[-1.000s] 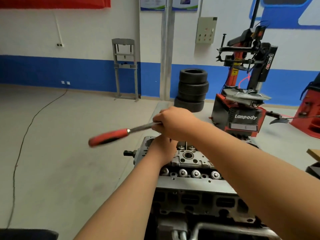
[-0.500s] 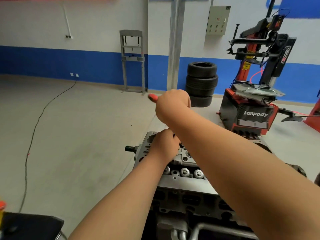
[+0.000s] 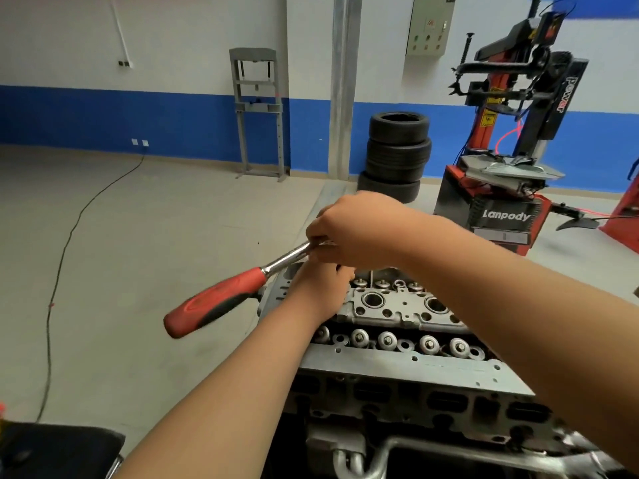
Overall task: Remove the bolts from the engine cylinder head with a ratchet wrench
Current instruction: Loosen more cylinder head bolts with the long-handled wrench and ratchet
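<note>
The grey metal engine cylinder head point(image 3: 408, 366) lies below me at centre right, with a row of round valve caps point(image 3: 387, 340) along its near side. My right hand point(image 3: 359, 233) grips the steel head end of the ratchet wrench point(image 3: 214, 302) above the head's far left corner. The red and black handle sticks out to the lower left, free in the air. My left hand point(image 3: 321, 288) sits just under the right one with its fingers curled round the wrench's drive part. The socket and the bolt are hidden by both hands.
A stack of black tyres point(image 3: 397, 157) stands behind the engine. At the right is a red and black tyre changer point(image 3: 501, 216). A grey press frame point(image 3: 257, 112) stands at the blue wall. A cable point(image 3: 62, 257) runs over the floor at left. A black object point(image 3: 52, 447) sits at the lower left.
The wrench handle pointed left, swung away behind my right hand, and now points to the lower left toward me. My left hand stayed on the cylinder head's corner.
</note>
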The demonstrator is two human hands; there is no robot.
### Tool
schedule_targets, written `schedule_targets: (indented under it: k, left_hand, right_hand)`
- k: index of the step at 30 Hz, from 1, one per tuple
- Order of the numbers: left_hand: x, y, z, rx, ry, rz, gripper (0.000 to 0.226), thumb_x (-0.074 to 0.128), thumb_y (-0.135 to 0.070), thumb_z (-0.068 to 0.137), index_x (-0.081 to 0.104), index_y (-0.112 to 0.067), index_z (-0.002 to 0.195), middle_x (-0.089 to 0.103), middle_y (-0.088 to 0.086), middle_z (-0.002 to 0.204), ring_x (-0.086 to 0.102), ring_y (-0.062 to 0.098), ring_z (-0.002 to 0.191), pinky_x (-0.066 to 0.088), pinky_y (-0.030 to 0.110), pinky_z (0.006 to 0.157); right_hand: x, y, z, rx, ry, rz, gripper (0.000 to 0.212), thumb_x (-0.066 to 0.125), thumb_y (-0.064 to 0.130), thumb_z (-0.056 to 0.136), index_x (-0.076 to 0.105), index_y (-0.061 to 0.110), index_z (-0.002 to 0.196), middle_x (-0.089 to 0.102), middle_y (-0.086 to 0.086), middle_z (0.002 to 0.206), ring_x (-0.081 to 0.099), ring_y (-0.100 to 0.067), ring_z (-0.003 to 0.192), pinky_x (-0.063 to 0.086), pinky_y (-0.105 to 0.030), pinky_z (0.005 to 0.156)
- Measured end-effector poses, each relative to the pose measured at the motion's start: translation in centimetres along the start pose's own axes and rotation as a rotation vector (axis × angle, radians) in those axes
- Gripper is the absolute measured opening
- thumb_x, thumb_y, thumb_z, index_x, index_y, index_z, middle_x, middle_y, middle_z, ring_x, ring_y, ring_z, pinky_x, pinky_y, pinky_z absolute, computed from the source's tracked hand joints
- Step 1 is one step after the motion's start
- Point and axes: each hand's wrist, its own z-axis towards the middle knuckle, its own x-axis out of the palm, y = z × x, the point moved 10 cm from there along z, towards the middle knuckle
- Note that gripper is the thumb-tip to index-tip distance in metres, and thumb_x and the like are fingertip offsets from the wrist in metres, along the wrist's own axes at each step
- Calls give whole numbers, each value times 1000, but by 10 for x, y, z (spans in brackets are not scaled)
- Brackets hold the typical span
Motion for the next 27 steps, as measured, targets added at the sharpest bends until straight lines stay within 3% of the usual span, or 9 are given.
schedule_targets:
  k: [3,7,10,11,14,18,21,25,27]
  left_hand:
    - [-3,-5,-2,53,-41,-78,19,48,-25,96,60,-17,85,65,-3,86,57,12,78,42,26,70]
    - [-10,-5,-4,69,-125,-56,39,50,-21,92,41,-20,54,52,-16,47,47,-1,51,29,12,45]
    - [-15,-8,-5,72,-175,-105,45,50,-10,91,21,-10,55,54,-24,60,42,4,55,29,5,44]
    - [-17,-8,-5,72,-187,-105,45,49,-10,91,21,-10,55,52,-30,66,43,2,56,29,4,44]
    - [-13,-8,-4,79,-164,-74,49,48,-18,92,23,-24,51,46,-21,41,41,-10,45,30,5,48]
    - [-4,-5,6,46,-32,22,42,47,-28,91,27,-24,55,40,-9,42,34,9,44,26,19,42]
    - [-4,-10,16,119,84,128,35,49,-27,92,37,-24,59,45,-6,56,37,9,52,24,26,48]
    - [1,-6,13,163,140,1,36,51,-25,93,46,-33,59,54,-19,56,51,-9,59,31,10,52]
    - [9,1,11,132,162,-29,26,47,-29,95,53,-33,70,59,-20,66,55,-9,67,35,13,59]
  right_hand:
    - [-5,-3,6,60,-19,-113,35,45,50,93,66,21,93,50,3,68,52,-20,63,29,-24,49]
    - [0,-20,33,298,-25,-220,36,49,38,94,45,16,66,42,1,61,39,-17,51,24,-25,46]
    - [22,-53,52,543,139,-143,10,49,15,89,54,18,97,52,-3,73,50,-19,62,37,-27,51]
    - [27,-63,53,612,198,-91,27,50,10,86,52,20,111,53,-5,77,53,-20,64,41,-29,51]
    - [31,-77,53,678,234,-21,55,54,6,80,47,27,131,54,-9,77,53,-22,59,37,-30,42]
    - [19,-56,38,545,80,-115,6,49,18,88,46,23,89,53,0,70,47,-15,55,31,-26,45]
    - [5,-32,28,361,-70,-152,24,42,31,96,50,20,76,44,1,62,42,-16,51,25,-25,44]
    - [-3,-17,22,205,-121,-143,29,42,38,98,52,19,78,41,2,60,38,-13,48,23,-24,44]
    - [0,-16,21,168,-116,-113,29,41,41,98,51,20,81,42,2,62,39,-14,50,23,-24,45]
